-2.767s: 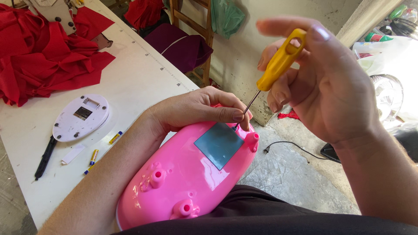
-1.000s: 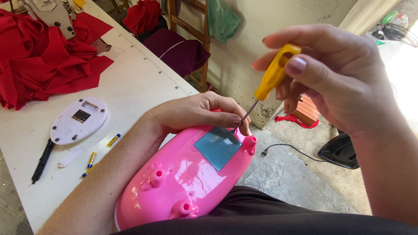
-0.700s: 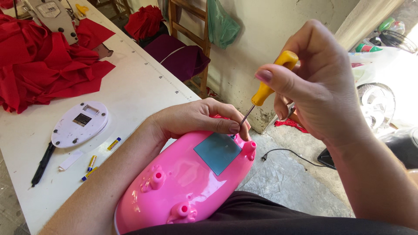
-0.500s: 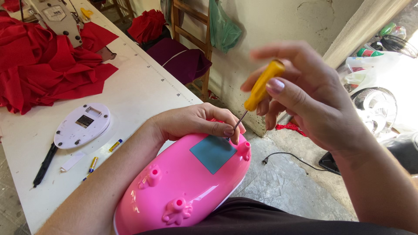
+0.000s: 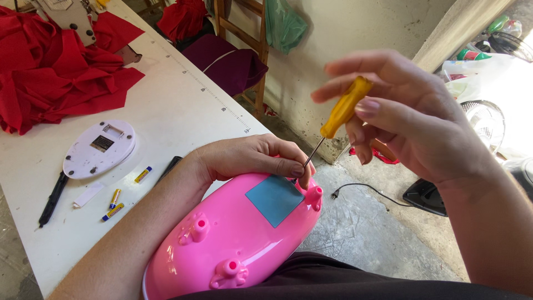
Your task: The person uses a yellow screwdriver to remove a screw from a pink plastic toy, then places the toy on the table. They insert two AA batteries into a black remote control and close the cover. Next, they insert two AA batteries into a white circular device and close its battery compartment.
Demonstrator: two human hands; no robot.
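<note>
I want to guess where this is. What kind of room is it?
Probably a home sewing workroom: red cloth heaped on a long white table with ruler marks along its edge, and part of a sewing machine at the top.

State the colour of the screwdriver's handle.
Yellow handle, held in the right hand; head view.

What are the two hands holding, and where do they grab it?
The right hand holds a screwdriver by its yellow handle, fingertips pinching it. The left hand grips the pink plastic toy at its top end beside the blue panel.
</note>
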